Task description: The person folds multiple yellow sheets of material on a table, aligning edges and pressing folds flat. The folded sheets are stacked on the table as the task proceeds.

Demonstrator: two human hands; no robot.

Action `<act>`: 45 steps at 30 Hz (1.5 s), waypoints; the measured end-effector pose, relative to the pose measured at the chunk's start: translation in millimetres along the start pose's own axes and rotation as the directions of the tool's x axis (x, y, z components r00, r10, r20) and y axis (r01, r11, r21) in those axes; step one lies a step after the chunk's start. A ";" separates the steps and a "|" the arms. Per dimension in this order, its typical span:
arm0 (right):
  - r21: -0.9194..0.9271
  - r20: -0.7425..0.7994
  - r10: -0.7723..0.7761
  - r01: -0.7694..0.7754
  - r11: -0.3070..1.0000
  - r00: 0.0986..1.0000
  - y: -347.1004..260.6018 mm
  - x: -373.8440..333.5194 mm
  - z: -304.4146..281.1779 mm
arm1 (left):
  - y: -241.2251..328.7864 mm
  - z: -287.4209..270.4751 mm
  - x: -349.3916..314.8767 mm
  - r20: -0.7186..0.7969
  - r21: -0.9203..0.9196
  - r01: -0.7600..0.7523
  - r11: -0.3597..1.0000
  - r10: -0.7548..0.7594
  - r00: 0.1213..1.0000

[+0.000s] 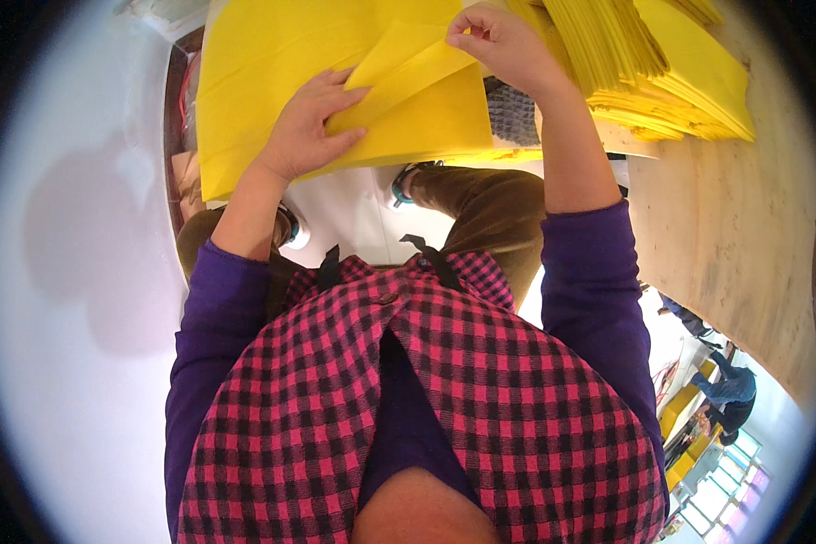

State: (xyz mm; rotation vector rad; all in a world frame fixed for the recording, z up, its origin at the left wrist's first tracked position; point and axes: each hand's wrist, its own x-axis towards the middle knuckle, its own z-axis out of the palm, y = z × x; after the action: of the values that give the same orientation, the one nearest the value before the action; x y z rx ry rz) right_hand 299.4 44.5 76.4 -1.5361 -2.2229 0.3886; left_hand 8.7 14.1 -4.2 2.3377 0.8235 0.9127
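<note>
A large yellow sheet of thin paper or cloth, I cannot tell which, lies spread in front of me. On it is a narrower folded yellow piece, running slantwise between my hands. My left hand rests on the yellow material with its fingers apart, the fingertips against the near end of the folded piece. At the far end of that piece my right hand is closed in a pinch on its edge.
Stacks of folded yellow sheets lie at the right on a wooden table. Grey textured material shows beside the large sheet. A white wall rises on the left. Another person bends over yellow material far off at the lower right.
</note>
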 end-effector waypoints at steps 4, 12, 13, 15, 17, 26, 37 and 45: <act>0.207 -0.186 0.021 0.018 0.978 0.982 1.1 -8.2 7.5 | -6.1 3.0 -1.8 -0.017 -0.041 -0.019 0.999 0.018 1.000; 0.361 -0.013 0.158 -0.143 0.922 0.987 22.1 -77.7 19.1 | -3.7 2.7 0.1 -0.007 -0.039 0.000 0.999 0.000 1.000; 0.384 -0.011 0.095 -0.084 0.919 0.995 22.6 -82.7 21.5 | -3.7 2.2 -0.2 0.010 -0.056 0.011 0.998 -0.011 1.000; 0.380 0.032 0.074 -0.080 0.921 0.997 21.7 -89.9 26.3 | -4.6 1.2 -1.1 0.031 -0.097 0.019 0.995 -0.016 0.999; 0.366 0.100 0.126 -0.154 0.918 0.987 21.0 -92.2 29.2 | -5.8 2.5 -1.0 0.009 -0.085 0.022 0.996 -0.021 1.000; 0.416 0.060 0.154 -0.165 0.895 0.986 26.7 -89.9 44.0 | 3.5 1.4 1.8 -0.018 -0.167 0.113 0.980 -0.117 0.993; 0.307 -0.001 0.043 -0.041 0.951 0.999 22.9 -89.3 42.7 | 10.7 2.5 5.0 -0.050 -0.171 0.043 0.984 -0.052 0.997; 0.410 -0.055 0.246 -0.203 0.889 0.968 16.3 -101.2 31.0 | 1.4 3.7 5.6 0.002 -0.144 0.016 0.989 -0.016 1.000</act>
State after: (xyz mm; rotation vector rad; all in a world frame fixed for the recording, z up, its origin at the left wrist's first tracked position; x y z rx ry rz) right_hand 329.3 -44.2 24.4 -1.5437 -1.7479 0.7642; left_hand 15.2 16.2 -3.3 2.2040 0.7490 0.9325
